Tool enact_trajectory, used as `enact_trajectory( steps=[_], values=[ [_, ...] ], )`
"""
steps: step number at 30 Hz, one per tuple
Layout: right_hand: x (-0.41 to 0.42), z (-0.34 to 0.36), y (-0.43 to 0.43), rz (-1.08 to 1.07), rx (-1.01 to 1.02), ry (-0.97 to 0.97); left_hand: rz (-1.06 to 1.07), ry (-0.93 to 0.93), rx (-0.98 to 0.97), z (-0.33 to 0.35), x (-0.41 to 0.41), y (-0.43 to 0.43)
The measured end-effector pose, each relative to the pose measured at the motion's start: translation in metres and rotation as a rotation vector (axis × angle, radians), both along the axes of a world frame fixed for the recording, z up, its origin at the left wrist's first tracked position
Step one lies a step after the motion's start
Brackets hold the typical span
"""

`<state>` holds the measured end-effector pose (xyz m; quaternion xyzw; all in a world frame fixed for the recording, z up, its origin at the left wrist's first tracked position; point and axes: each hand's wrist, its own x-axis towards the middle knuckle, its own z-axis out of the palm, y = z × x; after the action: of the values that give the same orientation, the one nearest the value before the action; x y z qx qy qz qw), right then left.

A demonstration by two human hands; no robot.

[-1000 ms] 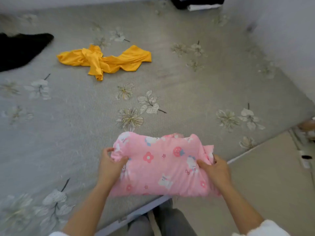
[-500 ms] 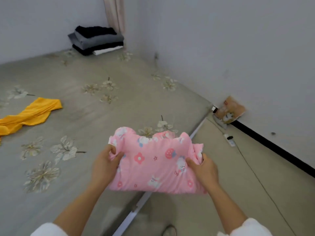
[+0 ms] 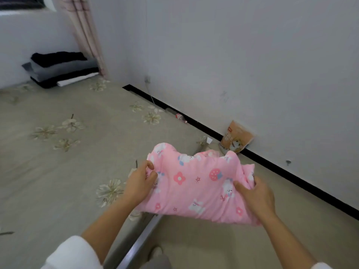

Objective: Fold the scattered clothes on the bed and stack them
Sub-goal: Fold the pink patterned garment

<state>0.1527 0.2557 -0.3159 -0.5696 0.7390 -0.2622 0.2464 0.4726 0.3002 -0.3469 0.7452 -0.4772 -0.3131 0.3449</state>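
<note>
A folded pink garment [image 3: 196, 183] printed with rabbits, flowers and strawberries is lifted above the bed's right edge. My left hand [image 3: 140, 181] grips its left side, thumb on top. My right hand [image 3: 256, 197] grips its right side the same way. A stack of folded clothes [image 3: 62, 68], black, grey and white, lies at the bed's far corner by the wall. The bed [image 3: 58, 171] has a grey-green sheet with pale flower prints.
A pink curtain [image 3: 85, 33] hangs behind the stack. The white wall [image 3: 233, 65] runs along the right, with a black baseboard. An orange printed bag [image 3: 236, 139] leans against it on the floor [image 3: 291, 210]. The bed's metal rail [image 3: 139, 239] runs below my arms.
My view has swung right and up: the yellow garment has left the frame and the folded stack in the corner looms larger. Both hands keep their grip on the pink garment, carried rightward.
</note>
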Motion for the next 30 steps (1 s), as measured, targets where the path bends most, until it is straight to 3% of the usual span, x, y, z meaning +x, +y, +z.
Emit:
enact_trajectory(
  steps=[18, 30],
  values=[
    [-0.057, 0.019, -0.413, -0.001, 0.048, -0.011, 0.007, 0.039, -0.059, 0.02, -0.057, -0.428],
    [-0.081, 0.013, -0.746, 0.266, 0.06, 0.065, 0.295, 0.045, -0.081, 0.003, -0.099, -0.692]
  ],
)
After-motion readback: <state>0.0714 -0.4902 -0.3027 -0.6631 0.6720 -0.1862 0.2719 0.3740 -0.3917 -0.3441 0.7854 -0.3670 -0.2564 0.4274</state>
